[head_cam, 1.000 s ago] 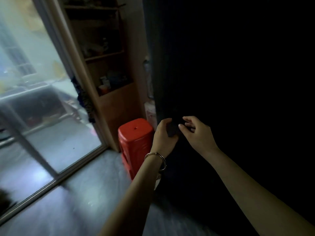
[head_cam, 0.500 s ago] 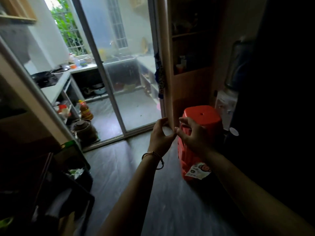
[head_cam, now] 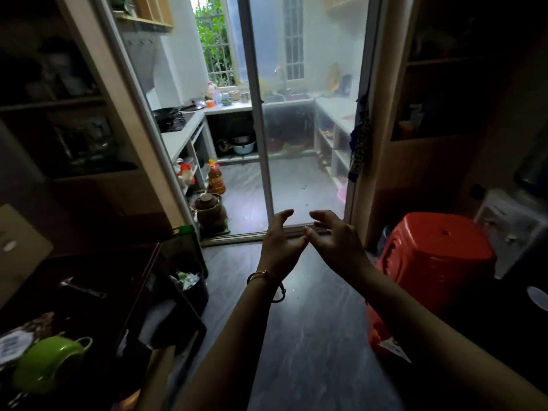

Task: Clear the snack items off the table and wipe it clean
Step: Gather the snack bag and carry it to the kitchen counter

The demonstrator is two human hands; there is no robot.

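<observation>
Empty hands raised at 12 o'clock; table left at 8 o'clock

The left hand and right hand are held loosely spread, with nothing gripped. The dark table, with a green pot on it, is seen at 8 o'clock. The red stool at 3 o'clock could be knocked in the dim light. Half a second earlier the fingertips were pinched together and the stool was seen near centre.

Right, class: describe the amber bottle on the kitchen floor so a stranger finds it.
Look through the open left side of the sliding glass door to the kitchen floor. At the foot of the white counter stands the bottle: amber with a yellow cap, taller and slimmer than the squat brown pot before it.
</observation>
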